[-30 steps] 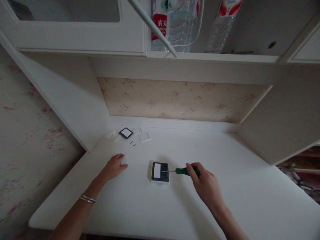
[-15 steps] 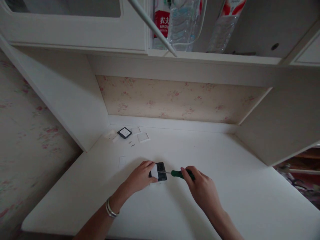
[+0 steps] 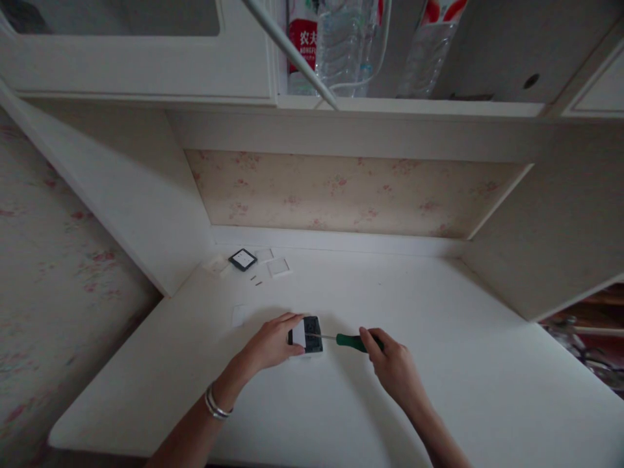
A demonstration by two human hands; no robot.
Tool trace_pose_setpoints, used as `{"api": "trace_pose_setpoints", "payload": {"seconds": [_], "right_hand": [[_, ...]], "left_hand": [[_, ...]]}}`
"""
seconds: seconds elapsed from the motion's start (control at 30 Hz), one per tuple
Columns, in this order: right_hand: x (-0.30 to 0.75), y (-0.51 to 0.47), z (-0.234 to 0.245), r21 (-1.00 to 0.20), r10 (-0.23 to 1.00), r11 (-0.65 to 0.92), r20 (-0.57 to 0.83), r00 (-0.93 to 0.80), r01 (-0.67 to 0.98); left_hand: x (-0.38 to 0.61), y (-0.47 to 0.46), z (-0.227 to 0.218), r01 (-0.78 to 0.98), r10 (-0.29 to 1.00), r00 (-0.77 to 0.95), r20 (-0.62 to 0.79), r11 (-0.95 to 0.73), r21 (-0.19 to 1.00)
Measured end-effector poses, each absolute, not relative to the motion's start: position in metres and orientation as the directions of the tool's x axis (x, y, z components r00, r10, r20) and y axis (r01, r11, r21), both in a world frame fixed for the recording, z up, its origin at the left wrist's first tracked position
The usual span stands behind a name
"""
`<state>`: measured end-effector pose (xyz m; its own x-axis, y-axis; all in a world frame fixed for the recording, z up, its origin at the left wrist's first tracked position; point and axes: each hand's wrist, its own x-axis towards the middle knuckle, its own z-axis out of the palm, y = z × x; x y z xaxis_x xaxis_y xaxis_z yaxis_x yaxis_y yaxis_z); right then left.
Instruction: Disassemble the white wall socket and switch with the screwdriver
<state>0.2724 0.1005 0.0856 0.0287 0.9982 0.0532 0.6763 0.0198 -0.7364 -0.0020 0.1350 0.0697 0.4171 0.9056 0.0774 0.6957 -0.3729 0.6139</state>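
Observation:
My left hand (image 3: 275,340) grips a small square black-and-white device that looks like a wall socket or switch (image 3: 313,334), fingers at its far edge and thumb at its near edge. A white panel covers its left part; the right part is black. In my right hand (image 3: 391,361) is a screwdriver (image 3: 351,341) with a green handle, held nearly level. Its thin metal shaft points left and its tip meets the device near the white panel's edge. Exact contact at the tip is too small to make out.
On the white desk (image 3: 439,364), toward the back left, lie a black-framed square plate (image 3: 242,259), clear square frames (image 3: 279,267), two screws (image 3: 256,280) and a thin pale piece (image 3: 238,315). Overhead, a shelf holds plastic bottles (image 3: 341,49); a light-coloured rod (image 3: 292,52) hangs before it.
My right hand has shifted slightly right, showing more of the green handle. The device and my left hand appear slightly further left. The view has moved a little.

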Motion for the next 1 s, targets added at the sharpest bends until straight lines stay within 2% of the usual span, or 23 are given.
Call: {"api": "trace_pose_setpoints", "payload": {"seconds": [0.47, 0.7, 1.0], "right_hand": [[0.277, 0.105, 0.068, -0.818, 0.996, -0.075, -0.030, 0.088, 0.570], [0.277, 0.105, 0.067, -0.851, 0.987, -0.157, -0.123, 0.100, 0.501], [0.276, 0.106, 0.062, -0.864, 0.983, -0.181, -0.146, 0.111, 0.470]], "left_hand": [[-0.003, 0.135, 0.074, 0.705, 0.911, 0.402, 0.089, -0.370, 0.605], [-0.003, 0.134, 0.074, 0.710, 0.917, 0.388, 0.092, -0.361, 0.604], [-0.003, 0.134, 0.077, 0.682, 0.904, 0.418, 0.091, -0.379, 0.626]]}}
